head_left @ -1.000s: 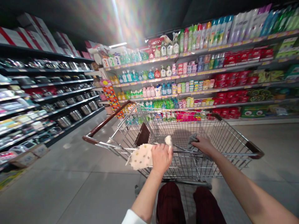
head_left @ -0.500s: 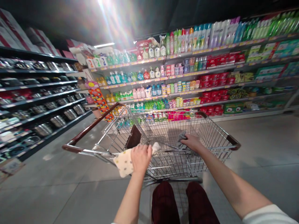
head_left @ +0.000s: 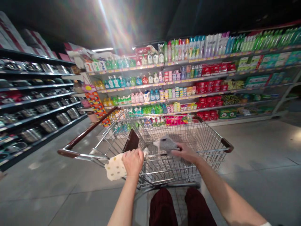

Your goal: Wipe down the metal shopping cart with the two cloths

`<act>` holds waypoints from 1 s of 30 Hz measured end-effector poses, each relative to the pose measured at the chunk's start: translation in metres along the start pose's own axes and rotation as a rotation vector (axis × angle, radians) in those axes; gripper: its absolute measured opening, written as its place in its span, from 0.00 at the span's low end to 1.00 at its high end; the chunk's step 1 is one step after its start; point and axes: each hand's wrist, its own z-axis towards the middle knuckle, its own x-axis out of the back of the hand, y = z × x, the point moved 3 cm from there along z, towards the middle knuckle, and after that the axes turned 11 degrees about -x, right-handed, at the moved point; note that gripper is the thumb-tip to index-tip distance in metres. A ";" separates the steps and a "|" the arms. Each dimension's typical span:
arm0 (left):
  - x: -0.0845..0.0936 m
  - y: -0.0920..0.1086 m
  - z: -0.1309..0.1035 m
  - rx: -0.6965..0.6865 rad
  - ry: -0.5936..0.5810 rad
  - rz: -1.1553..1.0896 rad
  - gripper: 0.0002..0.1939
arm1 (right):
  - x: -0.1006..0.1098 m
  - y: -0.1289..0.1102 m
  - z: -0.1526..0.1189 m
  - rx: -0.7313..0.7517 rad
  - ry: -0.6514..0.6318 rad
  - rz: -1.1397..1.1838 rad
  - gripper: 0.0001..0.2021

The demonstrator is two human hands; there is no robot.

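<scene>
Side-on in front of me stands a metal shopping cart (head_left: pixel 213 151) with a brown handle (head_left: pixel 92 128). My left hand (head_left: pixel 133 162) is closed over its near top rail, gripping a cream cloth (head_left: pixel 114 168) with grey and yellow spots. Part of that cloth hangs to the left of the hand, and a whitish end pokes out on the right. In my right hand (head_left: pixel 187 153) is a grey cloth (head_left: pixel 168 144), partly blurred, over the cart's near side. Its fingers are closed around the cloth's right end. A dark brown panel (head_left: pixel 131 141) is inside the cart near the handle.
Beyond the cart, a long shelf (head_left: pixel 145 85) carries bottles, tubs and red packs. Metal pots (head_left: pixel 49 125) fill a dark shelf on the left. My maroon-trousered legs (head_left: pixel 162 207) are close to the cart's near side, above the grey tiled floor (head_left: pixel 258 157).
My right hand has moved left and the grey cloth, bunched before, is now spread out leftward. My left hand stays on the rail with the spotted cloth. The view has shifted slightly.
</scene>
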 end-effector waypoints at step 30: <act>-0.004 -0.005 -0.006 -0.062 0.036 0.109 0.17 | 0.159 0.149 -0.101 -0.329 0.643 -0.934 0.23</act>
